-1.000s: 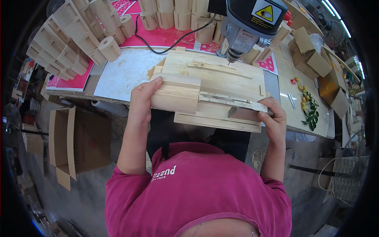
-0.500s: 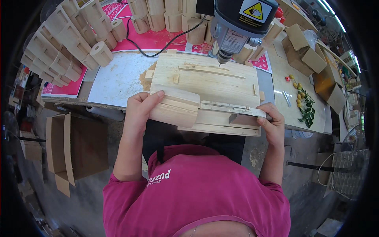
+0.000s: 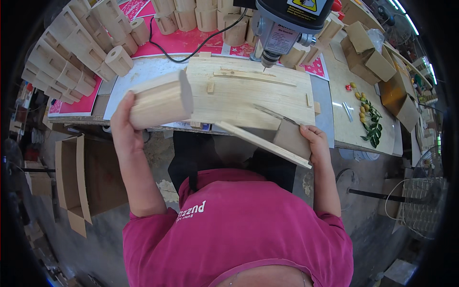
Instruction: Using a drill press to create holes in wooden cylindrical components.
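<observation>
In my left hand (image 3: pixel 128 125), a pale wooden cylinder (image 3: pixel 160 103) with a flattened side is gripped from its left and tilted above the board's left edge. My right hand (image 3: pixel 315 143) pinches the right end of a wooden jig (image 3: pixel 263 143), made of a long strip, a thinner upper piece and a grey-brown plate (image 3: pixel 291 138). The jig slants across the front of the board, apart from the cylinder. Beyond both hands lies a plywood board (image 3: pixel 239 98) with narrow strips fixed on it, below a bench drill (image 3: pixel 282 36) whose bit points down at its far edge.
Rows of similar wooden cylinders (image 3: pixel 71 52) stand at the far left, and more line the back. A black cable (image 3: pixel 203 45) crosses the pink sheet. Cardboard boxes (image 3: pixel 366 52) and a sprig with yellow fruit (image 3: pixel 366 117) lie to the right. An opened carton (image 3: pixel 91 177) stands lower left.
My left hand has drawn the cylinder away from the jig, up and to the left. In my right hand the jig has tilted, its right end now lower.
</observation>
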Demonstrator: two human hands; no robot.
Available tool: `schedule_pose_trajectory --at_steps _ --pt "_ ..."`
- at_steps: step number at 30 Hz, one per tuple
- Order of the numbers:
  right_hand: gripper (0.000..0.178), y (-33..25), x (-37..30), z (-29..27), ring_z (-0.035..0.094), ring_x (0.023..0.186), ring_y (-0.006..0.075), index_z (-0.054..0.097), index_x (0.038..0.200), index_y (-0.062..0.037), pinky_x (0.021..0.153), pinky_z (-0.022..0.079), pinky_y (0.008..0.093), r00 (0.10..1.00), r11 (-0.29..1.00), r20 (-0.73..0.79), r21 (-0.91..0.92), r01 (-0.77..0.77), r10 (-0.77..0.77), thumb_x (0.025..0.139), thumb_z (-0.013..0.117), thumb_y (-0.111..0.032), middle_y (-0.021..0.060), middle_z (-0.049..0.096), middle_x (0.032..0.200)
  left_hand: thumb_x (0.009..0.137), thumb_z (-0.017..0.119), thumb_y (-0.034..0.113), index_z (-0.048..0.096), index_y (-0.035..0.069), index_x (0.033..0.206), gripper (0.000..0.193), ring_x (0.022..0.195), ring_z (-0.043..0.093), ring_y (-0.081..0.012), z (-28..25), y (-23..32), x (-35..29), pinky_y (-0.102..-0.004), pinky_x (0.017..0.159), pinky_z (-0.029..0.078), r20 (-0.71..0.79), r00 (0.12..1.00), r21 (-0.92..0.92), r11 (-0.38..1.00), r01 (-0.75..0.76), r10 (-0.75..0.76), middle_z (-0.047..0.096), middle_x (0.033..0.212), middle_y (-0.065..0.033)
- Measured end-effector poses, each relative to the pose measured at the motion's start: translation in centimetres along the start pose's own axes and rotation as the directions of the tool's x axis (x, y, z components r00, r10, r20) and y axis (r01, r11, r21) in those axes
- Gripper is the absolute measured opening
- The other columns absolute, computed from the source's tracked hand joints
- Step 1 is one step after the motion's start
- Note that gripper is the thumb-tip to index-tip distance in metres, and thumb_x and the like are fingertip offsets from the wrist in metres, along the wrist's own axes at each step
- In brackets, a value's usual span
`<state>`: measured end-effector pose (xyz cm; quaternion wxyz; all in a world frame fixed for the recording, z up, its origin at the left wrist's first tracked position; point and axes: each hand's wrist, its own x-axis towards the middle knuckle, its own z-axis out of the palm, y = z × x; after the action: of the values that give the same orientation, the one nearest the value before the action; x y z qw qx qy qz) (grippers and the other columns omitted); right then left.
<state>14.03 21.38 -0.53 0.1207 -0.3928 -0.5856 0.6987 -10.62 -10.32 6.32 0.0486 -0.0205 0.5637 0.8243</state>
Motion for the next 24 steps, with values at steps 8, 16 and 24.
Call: schedule_pose_trajectory --at_steps 8,16,24 --pt "0.02 -4.4 -4.1 0.0 0.049 0.074 0.0082 0.063 0.091 0.0 0.069 0.037 0.021 0.836 0.84 0.198 -0.088 0.535 -0.512 0.077 0.066 -0.014 0.0002 0.056 0.079 0.08 0.062 0.024 0.057 -0.001 0.102 0.034 0.09 0.058 -0.0166 0.2 -0.9 -1.0 -0.0295 0.08 0.046 0.096 0.995 0.08 0.997 0.004 -0.011 0.06 0.097 -0.0074" --pt "0.021 -7.1 -5.2 0.4 0.048 0.08 0.0109 0.063 0.091 0.0006 0.072 0.036 0.0222 0.713 0.701 0.241 -0.148 0.697 -0.658 0.074 0.068 -0.012 0.0031 0.054 0.086 0.079 0.066 0.022 0.06 0.003 0.07 0.022 0.061 0.054 -0.0086 3.9 -2.5 -3.6 -0.0228 0.059 0.043 0.263 0.96 0.088 0.993 0.073 -0.093 0.061 0.07 -0.006" --pt "0.023 -5.9 -3.8 -0.2 0.05 0.083 0.0126 0.063 0.091 0.0001 0.075 0.037 0.0233 0.702 0.702 0.248 -0.102 0.705 -0.668 0.072 0.069 -0.01 0.0038 0.054 0.087 0.079 0.066 0.023 0.061 0.002 0.069 0.024 0.062 0.055 -0.0085 5.2 -3.9 -4.1 -0.0224 0.06 0.043 0.279 0.945 0.078 0.985 0.153 -0.169 0.062 0.071 -0.0068"
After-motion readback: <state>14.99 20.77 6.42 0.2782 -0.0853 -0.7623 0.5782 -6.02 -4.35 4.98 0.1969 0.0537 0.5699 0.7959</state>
